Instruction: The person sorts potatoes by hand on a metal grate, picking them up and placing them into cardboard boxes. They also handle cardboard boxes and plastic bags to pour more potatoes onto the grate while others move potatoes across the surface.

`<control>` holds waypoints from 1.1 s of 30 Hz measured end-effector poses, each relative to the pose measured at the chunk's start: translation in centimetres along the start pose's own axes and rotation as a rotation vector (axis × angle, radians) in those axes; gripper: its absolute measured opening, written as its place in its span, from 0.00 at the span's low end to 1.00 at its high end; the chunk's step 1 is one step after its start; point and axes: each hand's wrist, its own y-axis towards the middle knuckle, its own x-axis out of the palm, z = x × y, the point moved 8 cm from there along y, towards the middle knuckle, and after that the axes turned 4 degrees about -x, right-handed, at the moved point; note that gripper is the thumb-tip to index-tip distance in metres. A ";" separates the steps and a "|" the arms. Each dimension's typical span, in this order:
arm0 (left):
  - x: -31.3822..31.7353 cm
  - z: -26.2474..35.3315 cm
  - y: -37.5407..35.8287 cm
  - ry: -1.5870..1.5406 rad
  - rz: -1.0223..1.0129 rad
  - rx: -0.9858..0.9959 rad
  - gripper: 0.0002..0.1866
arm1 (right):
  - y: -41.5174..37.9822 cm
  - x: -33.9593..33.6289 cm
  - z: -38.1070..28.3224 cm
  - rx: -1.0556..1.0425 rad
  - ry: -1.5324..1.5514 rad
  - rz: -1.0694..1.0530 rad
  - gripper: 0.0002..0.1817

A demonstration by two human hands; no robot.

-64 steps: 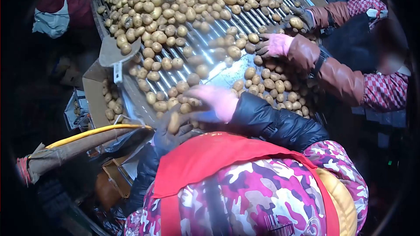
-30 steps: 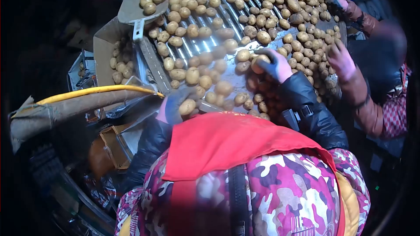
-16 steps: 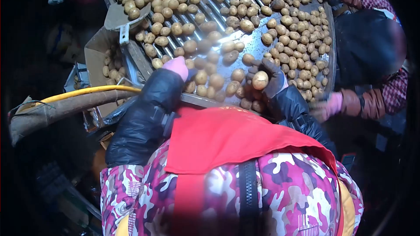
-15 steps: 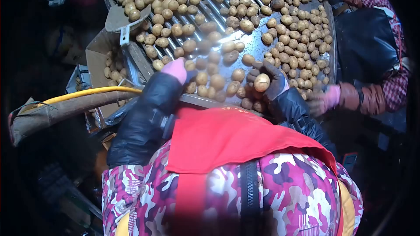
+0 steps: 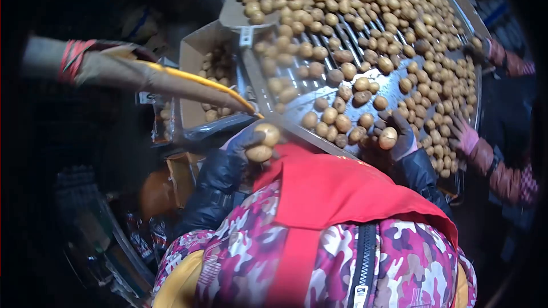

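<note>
My left hand (image 5: 244, 141), in a dark glove, is closed around two potatoes (image 5: 266, 134) held left of the metal table's front edge, near my red apron. In my right hand (image 5: 402, 131), also gloved, a single potato (image 5: 388, 138) sits against the fingers, just above the table. Between the hands, several loose potatoes (image 5: 329, 116) lie on the metal sorting table (image 5: 303, 102). Many more potatoes (image 5: 434, 94) cover its right side and far end, partly over metal rollers (image 5: 349, 40).
A cardboard box (image 5: 194, 57) with potatoes stands left of the table. Nearby, a wrapped pipe with a yellow hose (image 5: 171, 74) reaches toward the table's corner. At the right edge, a co-worker's hands (image 5: 467, 137) are among the potatoes. A scoop-like plate (image 5: 234, 16) sits at the table's left rim.
My left hand has drawn back from the table's potatoes and now holds two of them. My right hand keeps its potato. The view has shifted left, and the co-worker's near hand has moved onto the potatoes.
</note>
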 end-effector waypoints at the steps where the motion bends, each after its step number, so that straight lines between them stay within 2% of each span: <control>1: -1.1 0.9 -1.1 0.024 0.018 0.057 0.30 | 0.0 -0.5 -0.1 0.003 -0.025 0.041 0.24; 2: -2.2 1.7 -2.0 0.048 0.029 0.109 0.30 | 0.1 -1.1 -0.2 0.001 -0.048 0.090 0.24; 5: -11.7 2.4 -2.0 -0.218 0.256 0.259 0.29 | 1.7 -2.7 0.4 -0.126 -0.179 0.082 0.24; 6: -13.7 2.7 -1.9 -0.252 0.311 0.262 0.29 | -1.0 1.8 -0.4 -0.092 -0.278 0.104 0.24; 9: -16.5 2.8 -0.5 -0.144 0.393 0.113 0.29 | -0.4 3.2 -1.5 -0.124 -0.456 0.045 0.24; 12: -10.1 -0.8 1.5 0.152 0.118 -0.193 0.30 | -0.1 4.9 -2.5 -0.163 -0.629 -0.061 0.29; 13: -6.2 -1.9 2.1 0.173 -0.019 -0.198 0.30 | -0.6 5.9 -2.6 -0.191 -0.668 -0.091 0.32; 15: 2.3 -3.1 3.7 0.046 -0.256 -0.107 0.32 | -2.8 10.5 -2.6 -0.309 -0.715 -0.106 0.32; 16: 6.4 -3.5 4.6 -0.063 -0.373 -0.053 0.34 | -2.8 11.2 -1.9 -0.276 -0.668 -0.130 0.28; 18: 12.1 -3.6 7.1 -0.355 -0.504 -0.143 0.33 | -2.5 11.0 -0.1 -0.186 -0.489 -0.137 0.25; 19: 12.7 -3.2 8.8 -0.293 -0.453 -0.038 0.31 | -2.8 10.6 0.3 -0.164 -0.435 -0.126 0.27; 22: 11.2 -2.5 11.8 0.248 -0.314 0.348 0.25 | -3.6 7.8 -0.8 -0.106 -0.330 -0.101 0.26; 25: 9.9 -3.2 12.3 0.295 -0.267 0.309 0.22 | -4.7 0.4 -3.2 -0.245 -0.317 0.214 0.20; 26: 9.5 -3.3 12.4 0.326 -0.246 0.300 0.21 | -5.6 -1.9 -4.0 -0.301 -0.385 0.271 0.20; 27: 9.1 -3.6 11.9 0.198 -0.196 0.213 0.23 | -6.0 -4.4 -4.3 -0.406 -0.391 0.203 0.19; 29: 8.2 -3.9 9.7 0.187 -0.129 0.313 0.24 | -7.6 -8.5 -4.8 -0.420 -0.317 0.372 0.18; 30: 6.9 -5.4 10.1 -0.082 -0.174 0.105 0.24 | -9.2 -7.7 -5.4 -0.455 -0.422 0.514 0.20; 32: 3.7 -7.9 9.6 -0.629 -0.241 -0.279 0.29 | -9.0 -9.4 -5.1 -0.488 -0.505 0.492 0.21; 33: 1.4 -9.5 9.5 -0.697 -0.182 -0.309 0.29 | -8.5 -10.1 -5.7 -0.571 -0.761 0.469 0.21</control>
